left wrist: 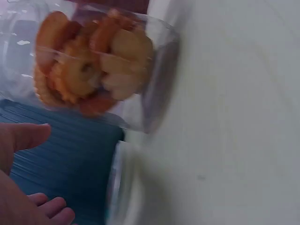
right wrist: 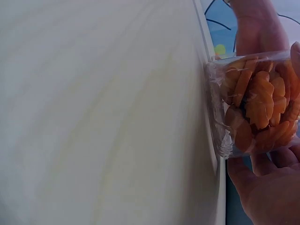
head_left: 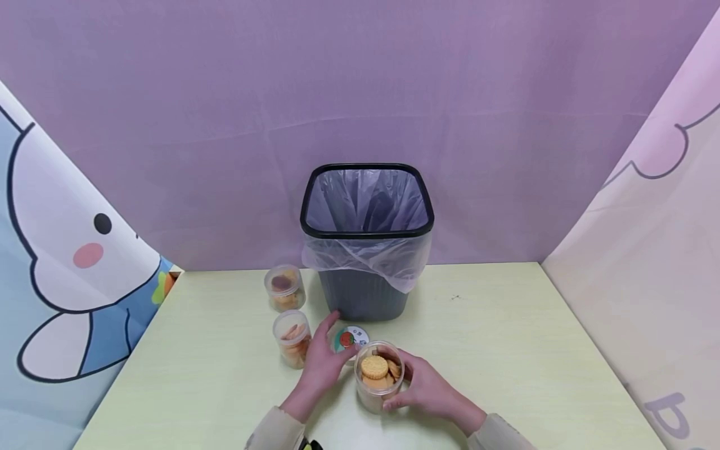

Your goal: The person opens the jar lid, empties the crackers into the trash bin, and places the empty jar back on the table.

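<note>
Sleeved right hand [head_left: 427,389] grips cookie jar [head_left: 369,399]; left hand [head_left: 324,362] spreads beside lid [head_left: 349,338].

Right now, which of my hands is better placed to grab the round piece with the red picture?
Probably your left hand: it holds nothing, and its thumb and fingers are spread close beside the round piece. Your right hand is gripping the biscuit jar.

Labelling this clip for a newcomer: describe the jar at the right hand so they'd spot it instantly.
Find the dark bin at the back of the table. A round printed lid lies in front of it, and a clear biscuit jar is nearer still. Unlike the back-left jar and the front-left jar, it is gripped by the right hand.
</note>
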